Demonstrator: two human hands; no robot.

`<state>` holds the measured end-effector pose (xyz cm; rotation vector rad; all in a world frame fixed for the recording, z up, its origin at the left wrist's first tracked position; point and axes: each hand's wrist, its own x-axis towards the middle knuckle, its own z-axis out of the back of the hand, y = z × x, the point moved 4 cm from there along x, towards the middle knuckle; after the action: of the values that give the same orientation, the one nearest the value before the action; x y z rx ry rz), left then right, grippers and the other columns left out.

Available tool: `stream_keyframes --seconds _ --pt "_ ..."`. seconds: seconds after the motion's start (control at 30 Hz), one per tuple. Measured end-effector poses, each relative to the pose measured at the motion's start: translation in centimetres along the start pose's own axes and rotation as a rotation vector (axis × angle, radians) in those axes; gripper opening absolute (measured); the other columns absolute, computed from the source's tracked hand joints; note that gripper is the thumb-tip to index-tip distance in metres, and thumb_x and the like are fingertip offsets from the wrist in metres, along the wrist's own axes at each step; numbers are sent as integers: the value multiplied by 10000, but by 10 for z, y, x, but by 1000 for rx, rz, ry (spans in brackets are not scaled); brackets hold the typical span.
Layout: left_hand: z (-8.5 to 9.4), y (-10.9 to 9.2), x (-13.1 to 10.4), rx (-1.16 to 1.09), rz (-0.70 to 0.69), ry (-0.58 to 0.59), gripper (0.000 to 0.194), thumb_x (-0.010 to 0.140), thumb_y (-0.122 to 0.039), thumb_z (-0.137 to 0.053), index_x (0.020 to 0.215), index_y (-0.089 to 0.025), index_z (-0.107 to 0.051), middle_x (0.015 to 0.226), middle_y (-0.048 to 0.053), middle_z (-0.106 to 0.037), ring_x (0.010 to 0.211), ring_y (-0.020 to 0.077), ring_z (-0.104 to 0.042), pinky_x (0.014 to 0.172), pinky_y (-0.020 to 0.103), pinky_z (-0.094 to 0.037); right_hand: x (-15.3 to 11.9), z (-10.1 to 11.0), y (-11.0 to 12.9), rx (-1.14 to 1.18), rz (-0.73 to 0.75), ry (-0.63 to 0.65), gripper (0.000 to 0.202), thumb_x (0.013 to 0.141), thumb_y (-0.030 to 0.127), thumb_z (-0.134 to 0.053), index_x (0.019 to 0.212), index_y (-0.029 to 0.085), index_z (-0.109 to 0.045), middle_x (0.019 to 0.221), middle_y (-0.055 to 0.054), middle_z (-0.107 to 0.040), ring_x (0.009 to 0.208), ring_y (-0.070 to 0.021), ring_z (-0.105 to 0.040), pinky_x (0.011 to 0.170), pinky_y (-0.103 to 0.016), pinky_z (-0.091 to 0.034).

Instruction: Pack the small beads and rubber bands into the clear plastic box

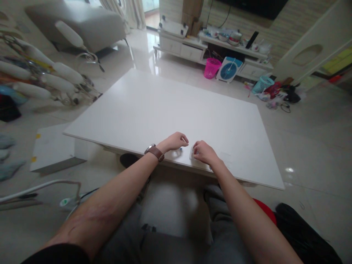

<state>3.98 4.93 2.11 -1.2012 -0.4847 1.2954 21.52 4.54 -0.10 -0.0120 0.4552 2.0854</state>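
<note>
Over the near edge of the white table (176,106), my left hand (176,140) is closed in a pinch, with a thin whitish sliver showing at its fingertips, too small to name. Just below it lies a small blue item (180,149), beside a faint clear shape. My right hand (204,151) is closed, its fingertips on a small clear plastic piece (191,153) at the tabletop. Its fingers partly hide that piece. A brown-strapped watch (157,151) is on my left wrist. The two hands are close together but apart.
Faint clear rectangles (226,158) lie right of my right hand. A white box (55,146) stands on the floor at left, near white-padded chairs (60,82). Beyond the table are a pink basket (212,68), a blue-and-white fan (228,69) and a low cabinet (191,53).
</note>
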Motion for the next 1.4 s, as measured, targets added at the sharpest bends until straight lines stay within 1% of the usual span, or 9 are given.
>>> stream_keyframes --seconds 0.23,0.47,0.67,0.73,0.83,0.93,1.03,1.23,1.4 --pt "1 -1 -1 15 -11 -1 160 781 -187 -701 912 -104 -742 731 46 -684 591 116 -538 556 237 -400 1 -4 -1 -127 -74 -74 161 783 109 -689 652 193 -648 920 -114 -624 944 -235 -585 664 -278 -451" --pt "1 -2 -1 18 -24 -4 160 782 -191 -700 912 -106 -739 734 44 -678 593 115 -535 557 237 -397 3 -10 -5 -156 -113 -21 116 796 147 -672 701 202 -710 916 -93 -611 808 -203 -583 586 -283 -393" --pt "1 -1 -1 13 -33 -11 152 782 -204 -705 896 -110 -744 734 47 -692 590 114 -535 557 235 -400 2 -5 -5 -120 -146 -48 89 770 132 -667 730 208 -691 896 -71 -620 791 -186 -569 601 -276 -368" --pt "1 -1 -1 7 -46 -14 135 781 -201 -707 867 -106 -748 750 59 -709 621 124 -560 578 239 -419 2 -1 -4 -65 -128 -82 79 761 132 -663 743 208 -671 873 -52 -617 785 -180 -559 624 -274 -369" --pt "2 -2 -1 -30 -53 -15 148 801 -200 -689 889 -103 -756 805 82 -739 674 140 -600 601 240 -446 4 11 3 56 -46 -209 60 785 147 -645 785 207 -641 828 -26 -610 786 -175 -549 682 -277 -385" --pt "2 -3 -3 -86 -11 3 216 828 -178 -645 999 -94 -746 866 108 -756 709 149 -633 565 220 -438 3 22 15 174 80 -348 49 813 166 -642 810 210 -620 810 -19 -606 798 -182 -550 721 -286 -402" --pt "1 -2 -3 -114 21 25 256 827 -148 -608 1041 -83 -733 914 130 -759 743 160 -655 504 197 -401 0 29 24 238 170 -421 61 838 165 -643 805 212 -621 809 -26 -607 813 -187 -559 732 -289 -417" --pt "-2 2 0 -116 8 42 260 819 -206 -621 1013 -95 -753 869 116 -757 648 136 -613 462 184 -361 -1 27 25 249 210 -420 54 879 188 -655 845 215 -686 847 -42 -632 846 -194 -581 743 -297 -443" --pt "-4 0 -1 -97 -30 70 229 827 -276 -642 902 -105 -775 797 85 -741 581 109 -545 475 195 -349 0 25 24 219 217 -391 106 891 172 -641 835 222 -717 853 -44 -644 848 -193 -585 771 -303 -447"
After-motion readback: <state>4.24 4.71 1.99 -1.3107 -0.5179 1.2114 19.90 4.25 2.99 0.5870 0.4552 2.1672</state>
